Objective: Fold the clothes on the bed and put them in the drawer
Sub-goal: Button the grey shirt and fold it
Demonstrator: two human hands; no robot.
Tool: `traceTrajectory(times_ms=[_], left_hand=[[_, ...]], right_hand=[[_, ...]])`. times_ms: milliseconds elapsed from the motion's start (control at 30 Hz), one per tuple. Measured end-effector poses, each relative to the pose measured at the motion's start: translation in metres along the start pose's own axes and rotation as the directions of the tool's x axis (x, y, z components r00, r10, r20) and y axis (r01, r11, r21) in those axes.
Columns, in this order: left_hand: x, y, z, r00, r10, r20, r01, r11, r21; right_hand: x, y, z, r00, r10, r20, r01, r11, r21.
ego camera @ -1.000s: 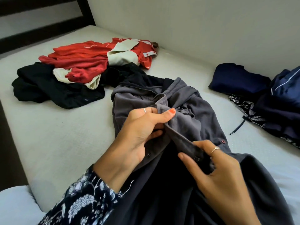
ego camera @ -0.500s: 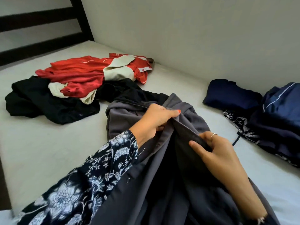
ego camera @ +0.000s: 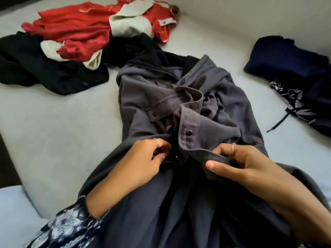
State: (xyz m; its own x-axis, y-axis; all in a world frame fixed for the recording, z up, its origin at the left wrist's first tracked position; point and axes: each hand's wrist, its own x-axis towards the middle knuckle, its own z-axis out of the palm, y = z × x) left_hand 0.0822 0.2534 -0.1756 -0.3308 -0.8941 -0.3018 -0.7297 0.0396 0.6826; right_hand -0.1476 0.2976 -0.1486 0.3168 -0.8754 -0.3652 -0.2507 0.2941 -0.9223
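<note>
- A bedroom in a home is showing here: a bed [ego camera: 59, 133] with a pale bare mattress is filling most of the view, sitting tight against a plain light wall [ego camera: 250, 17].
- Everyday clothes are lying loose on it: a grey buttoned garment [ego camera: 172, 97], a red and cream garment [ego camera: 84, 31] over a black garment [ego camera: 44, 68], and navy clothes [ego camera: 284, 56] by the wall.
- A white pillow-like cushion [ego camera: 12, 208] is sitting at the near left corner.
</note>
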Motion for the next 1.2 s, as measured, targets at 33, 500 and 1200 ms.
traceTrajectory(times_ms=[33, 500, 1200], left_hand=[[0.002, -0.002, 0.002, 1.000, -0.012, 0.024, 0.010, 0.995, 0.103], [-0.008, 0.008, 0.054, 0.980, 0.086, -0.182, 0.051, 0.771, 0.635], [-0.001, 0.098, -0.090, 0.918, -0.077, -0.388, -0.249, 0.651, -0.717]], right_hand=[[0.002, 0.004, 0.002, 1.000, 0.014, 0.017, -0.012, 0.997, -0.071], [0.005, 0.024, 0.019, 0.998, 0.046, -0.040, -0.051, 0.990, -0.133], [-0.004, -0.088, -0.037, 0.811, -0.049, -0.583, 0.372, 0.812, 0.450]])
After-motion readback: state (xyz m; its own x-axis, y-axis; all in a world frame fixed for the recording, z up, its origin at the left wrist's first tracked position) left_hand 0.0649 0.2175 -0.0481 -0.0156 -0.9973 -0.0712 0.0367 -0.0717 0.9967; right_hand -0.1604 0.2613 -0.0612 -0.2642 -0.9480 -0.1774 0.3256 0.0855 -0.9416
